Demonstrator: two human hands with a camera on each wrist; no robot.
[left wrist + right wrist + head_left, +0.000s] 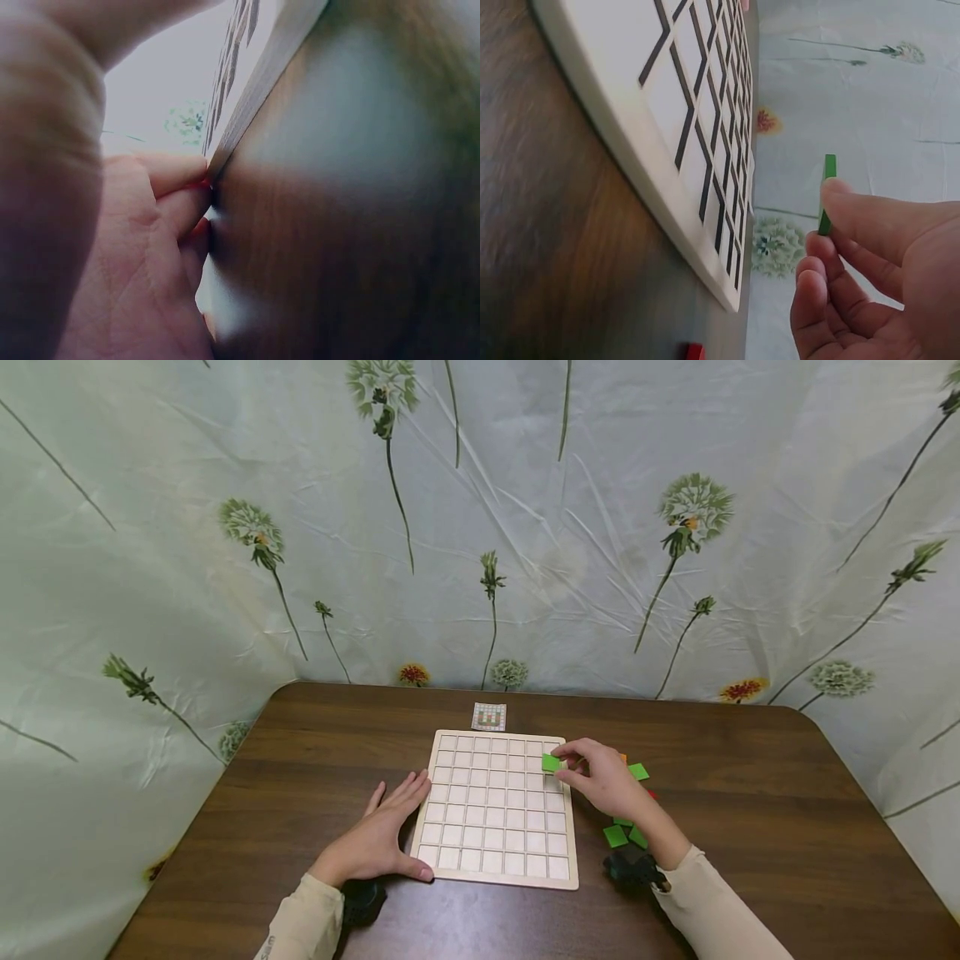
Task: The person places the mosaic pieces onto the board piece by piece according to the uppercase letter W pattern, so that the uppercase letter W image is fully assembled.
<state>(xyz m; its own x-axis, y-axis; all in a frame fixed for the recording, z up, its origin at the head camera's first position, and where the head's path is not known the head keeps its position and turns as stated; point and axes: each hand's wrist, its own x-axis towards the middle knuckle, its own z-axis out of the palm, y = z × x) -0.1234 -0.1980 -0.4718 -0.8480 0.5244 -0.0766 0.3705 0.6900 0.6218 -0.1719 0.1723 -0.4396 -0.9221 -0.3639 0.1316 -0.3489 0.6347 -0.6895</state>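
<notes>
A pale wooden grid board (495, 814) with rows of square recesses lies on the table. My right hand (600, 777) pinches a green square tile (551, 763) between thumb and fingertips, over the board's upper right corner. Seen edge-on in the right wrist view, the green tile (826, 196) is raised above the board (656, 180). My left hand (378, 835) rests at the board's left side, fingers extended along the edge and thumb at the lower left corner. In the left wrist view its fingertips touch the board's side (259, 86).
Loose green tiles (616, 836) lie right of the board, with bits of red and orange partly hidden by my right arm. A small printed pattern card (489, 717) lies behind the board. A flower-printed curtain (555, 568) hangs beyond the brown table (750, 810).
</notes>
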